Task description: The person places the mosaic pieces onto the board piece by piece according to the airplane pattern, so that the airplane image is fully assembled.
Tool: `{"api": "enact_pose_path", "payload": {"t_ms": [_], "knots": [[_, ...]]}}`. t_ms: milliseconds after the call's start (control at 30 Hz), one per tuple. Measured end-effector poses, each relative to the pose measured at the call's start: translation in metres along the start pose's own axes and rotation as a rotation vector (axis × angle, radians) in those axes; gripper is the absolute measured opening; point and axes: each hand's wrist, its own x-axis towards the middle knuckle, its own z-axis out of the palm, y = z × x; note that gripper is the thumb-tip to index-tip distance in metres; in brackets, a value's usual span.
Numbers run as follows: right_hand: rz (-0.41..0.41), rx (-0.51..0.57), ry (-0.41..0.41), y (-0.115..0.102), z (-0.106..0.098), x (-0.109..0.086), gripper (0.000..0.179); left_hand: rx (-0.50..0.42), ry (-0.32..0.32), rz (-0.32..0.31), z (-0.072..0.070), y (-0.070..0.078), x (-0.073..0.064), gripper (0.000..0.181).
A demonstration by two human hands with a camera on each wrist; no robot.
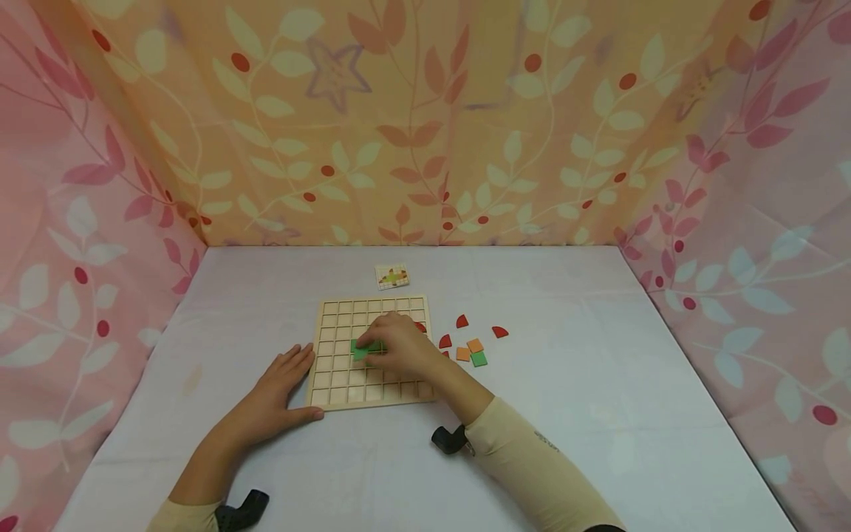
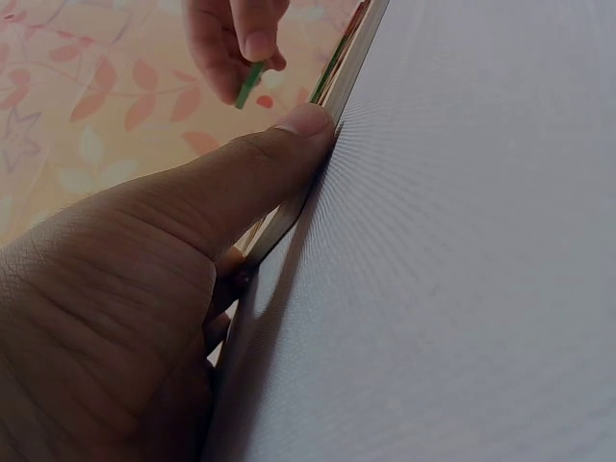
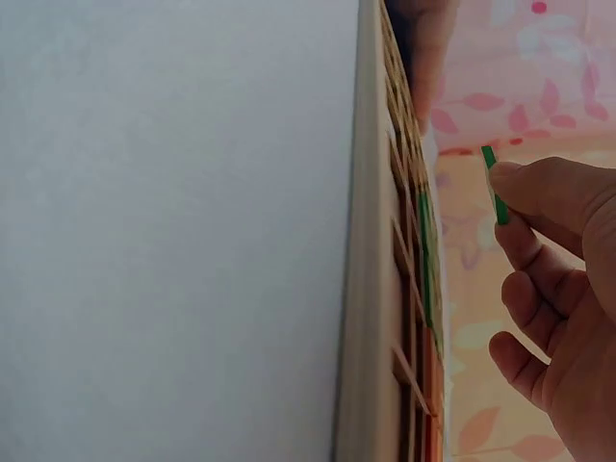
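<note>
A wooden grid board (image 1: 335, 395) lies on the white table. My left hand (image 1: 275, 388) rests at its near left corner, fingers along the left side and thumb at the front edge. My right hand (image 1: 402, 346) is over the middle of the board. Its thumb and fingertips pinch a green square tile (image 3: 500, 209), seen edge-on above the board in both wrist views. Other green tiles (image 3: 428, 260) lie in the grid, partly hidden by the right hand in the head view. A red piece (image 1: 420, 326) shows near the board's right side.
Right of the board lie several red quarter-round pieces (image 1: 500, 332), two orange squares (image 1: 475, 345) and a green square (image 1: 479, 359). A small pattern card (image 1: 392, 276) lies beyond the board. Patterned cloth (image 1: 412, 148) hangs around the table (image 1: 565, 443).
</note>
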Motion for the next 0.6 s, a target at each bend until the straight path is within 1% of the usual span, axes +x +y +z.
{"api": "enact_pose_path", "payload": {"t_ms": [300,600], "knots": [[0.049,-0.062,-0.033,-0.002,0.016,0.007,0.023,-0.006,0.010,0.012,0.001,-0.001,0.000,0.113],[0.070,-0.108,-0.068,-0.004,0.021,0.011,0.022,-0.004,0.019,0.030,0.003,-0.004,0.001,0.114]]}}
